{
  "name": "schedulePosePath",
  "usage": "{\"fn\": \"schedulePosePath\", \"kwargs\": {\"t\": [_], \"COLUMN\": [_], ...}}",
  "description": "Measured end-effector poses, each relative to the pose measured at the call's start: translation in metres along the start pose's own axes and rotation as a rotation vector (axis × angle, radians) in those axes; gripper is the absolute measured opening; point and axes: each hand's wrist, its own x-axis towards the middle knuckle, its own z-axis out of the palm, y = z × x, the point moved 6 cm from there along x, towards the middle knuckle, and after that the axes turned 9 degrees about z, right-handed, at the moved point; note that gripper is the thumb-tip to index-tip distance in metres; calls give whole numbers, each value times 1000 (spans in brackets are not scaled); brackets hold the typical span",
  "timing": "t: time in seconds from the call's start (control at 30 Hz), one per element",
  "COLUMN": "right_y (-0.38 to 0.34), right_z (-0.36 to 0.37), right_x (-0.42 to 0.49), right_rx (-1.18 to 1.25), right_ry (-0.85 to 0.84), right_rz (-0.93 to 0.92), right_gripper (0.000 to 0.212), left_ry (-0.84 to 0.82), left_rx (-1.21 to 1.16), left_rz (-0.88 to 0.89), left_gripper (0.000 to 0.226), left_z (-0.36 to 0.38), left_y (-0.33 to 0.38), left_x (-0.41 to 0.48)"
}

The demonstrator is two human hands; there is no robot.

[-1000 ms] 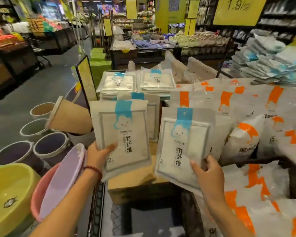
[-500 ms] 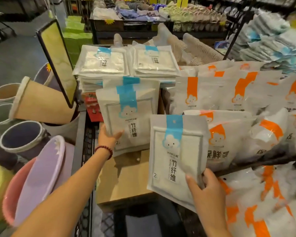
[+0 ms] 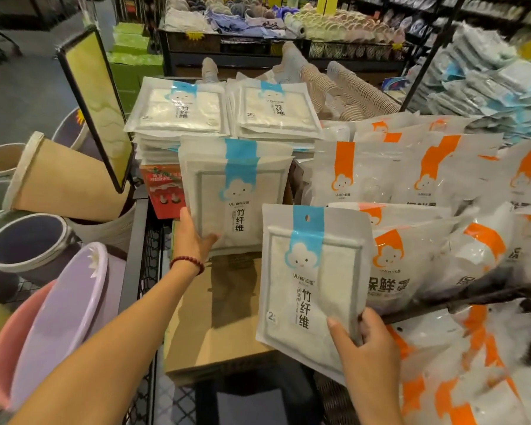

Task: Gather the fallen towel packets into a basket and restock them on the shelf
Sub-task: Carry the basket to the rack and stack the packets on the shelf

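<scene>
My left hand [image 3: 193, 240] grips one blue-striped towel packet [image 3: 236, 191] by its lower left corner, upright before the shelf stacks [image 3: 178, 111]. My right hand [image 3: 367, 345] pinches a second packet [image 3: 307, 280] by its lower right corner, above a cardboard box [image 3: 215, 326], beside orange-striped packets [image 3: 411, 271].

The left hand [image 3: 193, 240] grips a blue packet [image 3: 236, 191] upright by its lower left corner, over a box [image 3: 215, 317]. The right hand [image 3: 368, 342] pinches a second packet [image 3: 307, 277]. Stacks [image 3: 178, 108] lie near the shelf's [image 3: 135, 256] far edge, with orange packets [image 3: 411, 179] to the right.
</scene>
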Motion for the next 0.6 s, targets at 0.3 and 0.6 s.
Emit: {"fn": "schedulePosePath", "kwargs": {"t": [0.3,0.6], "right_y": [0,-59], "right_z": [6,92], "right_x": [6,56], "right_rx": [96,228], "right_ry": [-43,-280], "right_rz": [-23,-173], "right_gripper": [14,23], "left_ry": [21,15], "left_rx": [277,615], "left_rz": [-87,-320], "left_gripper": [76,84], "left_z": [-18,-116], "left_y": [-18,-79], "left_x": [-10,-92]}}
